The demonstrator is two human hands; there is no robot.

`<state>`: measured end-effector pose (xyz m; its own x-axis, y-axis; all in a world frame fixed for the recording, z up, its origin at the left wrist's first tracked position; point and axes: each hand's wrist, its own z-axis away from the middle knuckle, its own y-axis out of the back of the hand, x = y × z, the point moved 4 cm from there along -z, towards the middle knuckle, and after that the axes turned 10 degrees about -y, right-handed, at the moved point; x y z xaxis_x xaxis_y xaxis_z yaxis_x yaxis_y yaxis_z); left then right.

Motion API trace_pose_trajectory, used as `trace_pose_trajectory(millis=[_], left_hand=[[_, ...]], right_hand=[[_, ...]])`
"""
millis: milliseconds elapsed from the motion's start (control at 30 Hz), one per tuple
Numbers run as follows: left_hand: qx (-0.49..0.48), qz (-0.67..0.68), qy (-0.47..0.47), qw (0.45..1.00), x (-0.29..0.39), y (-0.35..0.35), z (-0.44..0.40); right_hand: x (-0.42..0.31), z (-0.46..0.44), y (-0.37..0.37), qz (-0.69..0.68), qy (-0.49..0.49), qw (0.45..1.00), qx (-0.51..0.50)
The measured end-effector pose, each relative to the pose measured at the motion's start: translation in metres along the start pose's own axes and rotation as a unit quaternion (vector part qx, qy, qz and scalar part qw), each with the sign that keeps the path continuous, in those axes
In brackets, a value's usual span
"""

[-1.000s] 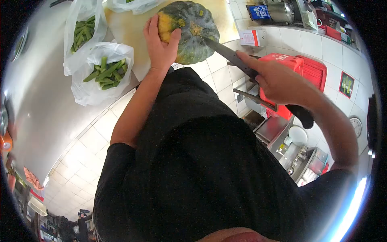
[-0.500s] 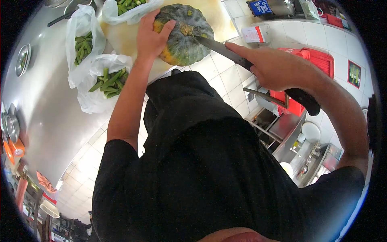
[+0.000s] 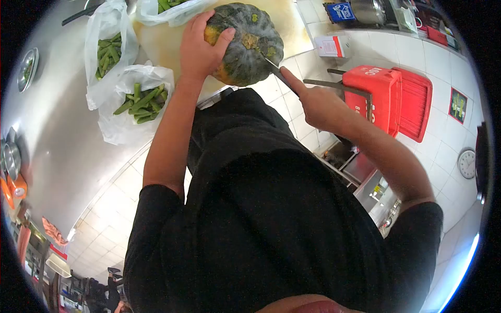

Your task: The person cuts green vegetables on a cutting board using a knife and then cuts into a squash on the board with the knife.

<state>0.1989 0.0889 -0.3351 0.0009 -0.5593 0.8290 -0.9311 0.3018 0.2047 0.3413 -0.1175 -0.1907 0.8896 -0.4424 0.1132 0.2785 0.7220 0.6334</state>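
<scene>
A round green pumpkin (image 3: 255,31) with orange patches lies on a cream cutting board (image 3: 295,28), stem side up. My left hand (image 3: 202,52) grips its left side, fingers over the rind and thumb towards the stem. In my right hand (image 3: 324,107) is a knife (image 3: 279,74), with the index finger stretched along the top of its blade. The tip is in the rind, or against it, just beside the stem; I cannot tell how deep. My hand and forearm hide the handle. Left of the board, a white plastic bag (image 3: 117,125) holds cut green pods like okra (image 3: 143,104).
Two more plastic bags, one at the left (image 3: 107,23) and one at the top (image 3: 177,14), hold green vegetables. They rest on a steel table (image 3: 62,141). A red bin (image 3: 368,83) stands on the right. Another person (image 3: 99,295) is far off, lower left.
My right hand has moved left and closer to the pumpkin, and the forearm has dropped. Less of the blade shows, its tip slightly lower beside the stem. My left hand stays on the pumpkin.
</scene>
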Motion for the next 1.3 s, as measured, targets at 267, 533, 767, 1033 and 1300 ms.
trace_pose_trajectory(millis=[267, 533, 767, 1033, 1300], left_hand=[[0.007, -0.069, -0.084, 0.994, 0.009, -0.004, -0.010], [-0.162, -0.116, 0.125, 0.972, -0.008, -0.012, -0.052], [-0.158, -0.022, 0.175, 0.972, -0.037, -0.017, -0.046], [-0.153, -0.056, 0.145, 0.976, -0.032, -0.015, -0.049], [-0.206, -0.194, 0.136, 0.949, -0.039, -0.017, -0.055]], right_hand=[[0.017, -0.024, -0.029, -0.002, -0.010, 0.999, 0.051], [0.032, -0.030, -0.008, -0.013, 0.059, 0.996, 0.067], [0.039, -0.047, -0.025, -0.035, 0.083, 0.993, 0.077], [0.045, -0.115, -0.099, -0.122, 0.145, 0.970, 0.150], [0.060, -0.089, -0.091, -0.151, 0.112, 0.960, 0.206]])
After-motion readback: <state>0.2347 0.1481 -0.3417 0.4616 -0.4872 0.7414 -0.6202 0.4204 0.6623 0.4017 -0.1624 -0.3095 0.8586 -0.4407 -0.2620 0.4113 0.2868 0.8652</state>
